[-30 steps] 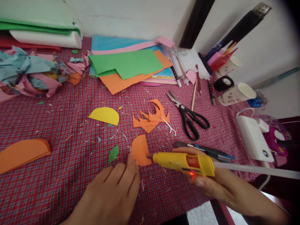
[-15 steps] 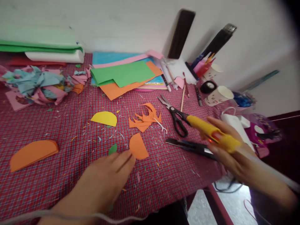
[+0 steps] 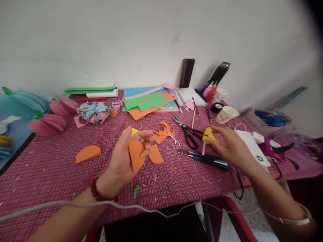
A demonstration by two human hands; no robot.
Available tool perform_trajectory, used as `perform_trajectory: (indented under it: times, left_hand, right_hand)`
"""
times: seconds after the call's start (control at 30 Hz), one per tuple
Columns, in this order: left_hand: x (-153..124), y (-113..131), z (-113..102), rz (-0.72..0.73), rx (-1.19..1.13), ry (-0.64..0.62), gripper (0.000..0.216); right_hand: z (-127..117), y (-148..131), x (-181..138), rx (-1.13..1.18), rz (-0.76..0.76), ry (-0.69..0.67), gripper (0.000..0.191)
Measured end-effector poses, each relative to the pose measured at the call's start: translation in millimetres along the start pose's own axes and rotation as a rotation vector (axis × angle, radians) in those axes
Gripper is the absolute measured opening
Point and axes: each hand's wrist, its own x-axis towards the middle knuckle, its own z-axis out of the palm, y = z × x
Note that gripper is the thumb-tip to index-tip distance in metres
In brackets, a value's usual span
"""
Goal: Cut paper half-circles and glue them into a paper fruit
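Observation:
My left hand (image 3: 123,158) is raised palm-up over the red checked tablecloth (image 3: 50,168), its fingers closed on a folded orange paper piece (image 3: 135,157). A second orange piece (image 3: 155,155) lies on the cloth just right of it. My right hand (image 3: 228,145) reaches to the right and grips a yellow glue gun (image 3: 208,134), which stands nose-down beside the black scissors (image 3: 189,132). A dark utility knife (image 3: 205,158) lies in front of that hand.
Orange scraps (image 3: 163,130), an orange half circle (image 3: 88,153) and a yellow half circle (image 3: 133,130) lie on the cloth. Coloured paper sheets (image 3: 147,101), pens and paper cups (image 3: 226,114) sit at the back. Pink paper fruits (image 3: 47,122) stand left; a white cable (image 3: 131,205) crosses the front.
My left hand has lifted an orange piece off the cloth. My right hand carried the glue gun rightwards and down beside the scissors. The view has pulled back and up.

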Motion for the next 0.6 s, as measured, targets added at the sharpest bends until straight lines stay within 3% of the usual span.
perform_trajectory:
  times: [0.07, 0.17, 0.23, 0.37, 0.6]
  left_hand:
    - [-4, -10, 11, 0.095, 0.020, 0.029, 0.055]
    - [-12, -26, 24, 0.183, 0.050, 0.050, 0.061]
    - [-20, -34, 29, 0.188, 0.054, 0.049, 0.061]
    - [-34, -46, 31, 0.222, 0.092, 0.053, 0.060]
    - [-38, -55, 28, 0.276, 0.170, 0.053, 0.057]
  right_hand:
    - [4, -49, -14, 0.313, 0.028, 0.029, 0.017]
    - [22, -115, -30, 0.684, -0.015, -0.195, 0.010]
    - [37, -139, -36, 0.826, -0.020, -0.240, 0.010]
    - [57, -150, -38, 0.925, 0.042, -0.202, 0.016]
    - [71, -148, -38, 1.104, 0.086, -0.227, 0.017]
